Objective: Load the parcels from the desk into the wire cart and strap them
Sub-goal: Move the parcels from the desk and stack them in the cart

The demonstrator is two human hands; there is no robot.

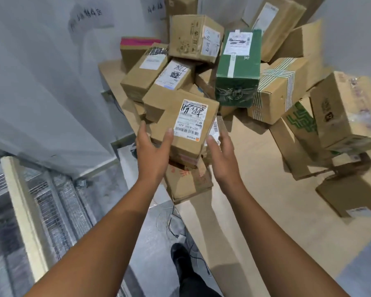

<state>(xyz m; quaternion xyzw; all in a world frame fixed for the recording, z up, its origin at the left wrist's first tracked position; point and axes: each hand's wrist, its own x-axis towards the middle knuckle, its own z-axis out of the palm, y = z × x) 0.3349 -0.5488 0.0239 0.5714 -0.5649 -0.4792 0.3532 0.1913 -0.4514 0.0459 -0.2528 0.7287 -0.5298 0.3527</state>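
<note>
A small cardboard parcel (180, 133) with a white barcode label lies at the near edge of the heap on the tan desk (255, 189), on top of a flatter box (189, 183). My left hand (152, 151) is against its left side, fingers straight and thumb lying over the top face. At the parcel's right side, my right hand (221, 151) has its fingers straight and touches or nearly touches it. The wire cart (51, 200) stands low on the left, with only its mesh wall and pale frame showing.
Several cardboard parcels are heaped on the desk's far half, among them a green box (238, 67) and a box (281, 91) bound with striped tape. White wall panels close off the left. Cables (174, 228) and my dark shoe (180, 254) are on the grey floor between desk and cart.
</note>
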